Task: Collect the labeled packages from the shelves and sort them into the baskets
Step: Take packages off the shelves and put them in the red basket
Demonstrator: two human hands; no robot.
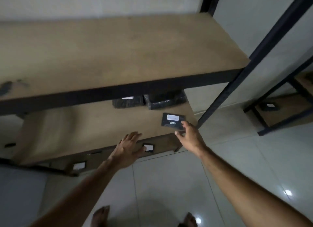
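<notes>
1. Your right hand [189, 135] had a thin grip on the flat dark package [173, 121]: fingertips pinching its near right corner, most of it hanging out past your fingers over the middle shelf [84, 130]. So shallow a pinch could have let it pivot or slip.
2. Your left hand [130, 147] was spread flat with nothing in it, at the shelf's front edge. Had the package dropped, that hand was too far left to catch it.
3. Two wrapped packages [149, 99] sat at the back under the upper shelf [118, 48]; reaching for them with a loaded hand risked knocking your knuckles on the dark rail.
4. No baskets were in view, so a wrong sort was possible if you misread the white label.
</notes>
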